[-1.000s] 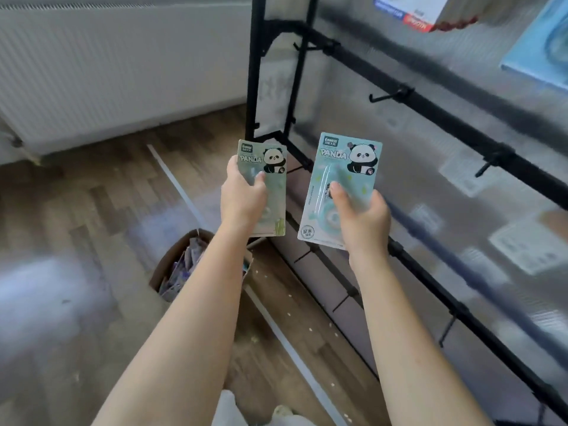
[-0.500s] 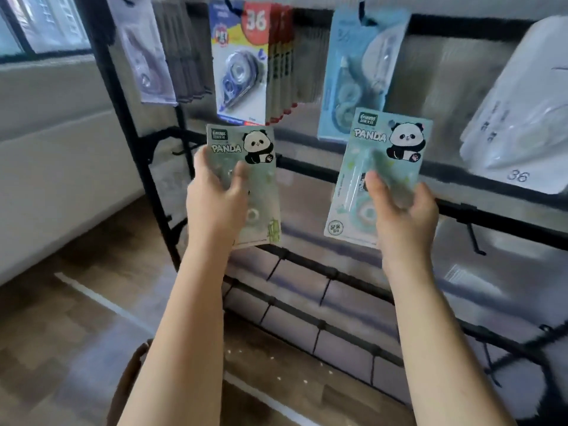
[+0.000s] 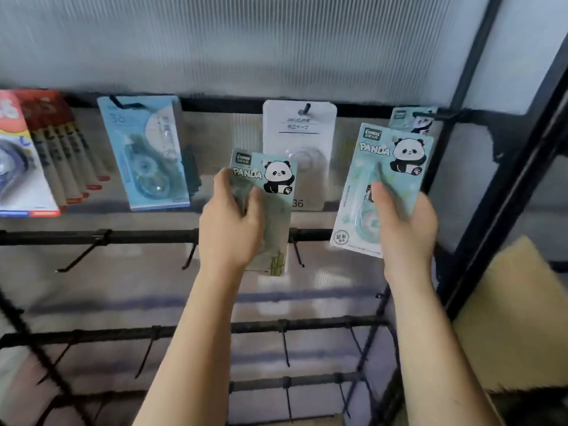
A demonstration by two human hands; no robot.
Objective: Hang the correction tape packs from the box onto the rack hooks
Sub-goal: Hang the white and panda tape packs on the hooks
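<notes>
Holding one panda pack [image 3: 270, 207] in our left hand [image 3: 230, 229], fingers curled round its lower half, we grip a second panda pack [image 3: 387, 179] in our right hand [image 3: 405, 226]. Just above our right hand, another panda pack [image 3: 413, 119] hangs on the rack [image 3: 491, 186]. Between our hands, farther back, hangs a white pack [image 3: 299, 139].

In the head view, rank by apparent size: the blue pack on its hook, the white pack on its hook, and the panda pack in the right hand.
1. Blue pack and panda pack in the right hand: they look alike, and the panda pack is nearer the camera, so unranked.
2. White pack: smallest, though partly hidden.
</notes>
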